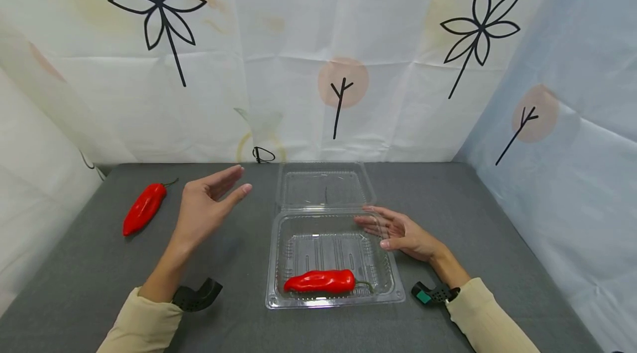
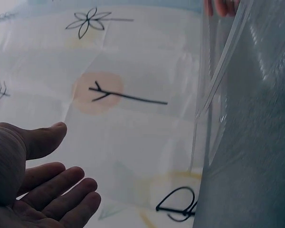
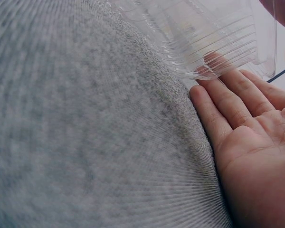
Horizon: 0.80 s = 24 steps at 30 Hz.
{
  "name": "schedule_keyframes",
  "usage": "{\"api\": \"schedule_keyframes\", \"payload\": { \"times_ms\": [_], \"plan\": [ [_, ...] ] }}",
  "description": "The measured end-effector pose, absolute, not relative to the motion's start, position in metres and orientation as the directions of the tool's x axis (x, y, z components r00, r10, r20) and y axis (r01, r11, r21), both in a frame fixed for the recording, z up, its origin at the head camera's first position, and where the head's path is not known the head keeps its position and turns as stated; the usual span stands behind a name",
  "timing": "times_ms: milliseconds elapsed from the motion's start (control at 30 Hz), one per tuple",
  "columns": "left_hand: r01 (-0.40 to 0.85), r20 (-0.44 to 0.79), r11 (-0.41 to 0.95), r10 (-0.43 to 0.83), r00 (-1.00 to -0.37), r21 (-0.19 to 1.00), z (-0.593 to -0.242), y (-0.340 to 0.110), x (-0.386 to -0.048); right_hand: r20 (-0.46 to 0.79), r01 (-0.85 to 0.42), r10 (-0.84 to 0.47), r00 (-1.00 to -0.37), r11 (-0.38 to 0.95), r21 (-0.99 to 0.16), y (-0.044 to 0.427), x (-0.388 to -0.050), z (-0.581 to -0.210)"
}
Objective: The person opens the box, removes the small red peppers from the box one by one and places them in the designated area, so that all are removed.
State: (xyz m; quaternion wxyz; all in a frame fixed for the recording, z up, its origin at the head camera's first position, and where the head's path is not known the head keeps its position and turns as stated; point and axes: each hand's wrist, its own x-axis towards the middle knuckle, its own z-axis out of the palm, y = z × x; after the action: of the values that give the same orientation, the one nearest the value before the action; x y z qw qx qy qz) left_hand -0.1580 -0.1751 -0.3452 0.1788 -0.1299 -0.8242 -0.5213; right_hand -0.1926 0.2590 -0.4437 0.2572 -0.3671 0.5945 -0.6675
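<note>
One red pepper (image 1: 318,282) in a clear box (image 1: 333,303), another pepper (image 1: 145,209) on the gray table (image 1: 239,264).
The first lies along the box's front. The right hand (image 1: 400,235) is at the box's right side, fingers straight. The left hand (image 1: 204,209) is up, thumb wide apart, right of the other pepper. Farther back: open lid (image 1: 325,184), white cloth (image 1: 298,37).

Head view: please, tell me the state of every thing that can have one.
Container: upright, uncovered.
Lid: open, folded back.
Inside pepper: lying flat, no cuts visible.
Left pepper: lying outside the container, no cuts visible.
Left grip: fingers extended, holding nothing.
Right grip: fingers extended at container's right wall, contact unclear.
</note>
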Motion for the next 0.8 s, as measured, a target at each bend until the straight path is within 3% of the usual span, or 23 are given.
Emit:
{"api": "schedule_keyframes", "payload": {
  "times_ms": [400, 800],
  "plan": [
    [0.404, 0.354, 0.275, 0.213, -0.910, 0.872, -0.355, -0.135, -0.143, 0.176, -0.088, -0.777, -0.605, -0.155, -0.984, 0.260, -0.193, -0.446],
    [0.366, 0.261, 0.219, 0.395, -0.881, 0.904, -0.375, -0.109, -0.136, 0.173, -0.085, -0.779, -0.603, -0.152, -0.985, 0.260, -0.193, -0.444]
  ]
}}
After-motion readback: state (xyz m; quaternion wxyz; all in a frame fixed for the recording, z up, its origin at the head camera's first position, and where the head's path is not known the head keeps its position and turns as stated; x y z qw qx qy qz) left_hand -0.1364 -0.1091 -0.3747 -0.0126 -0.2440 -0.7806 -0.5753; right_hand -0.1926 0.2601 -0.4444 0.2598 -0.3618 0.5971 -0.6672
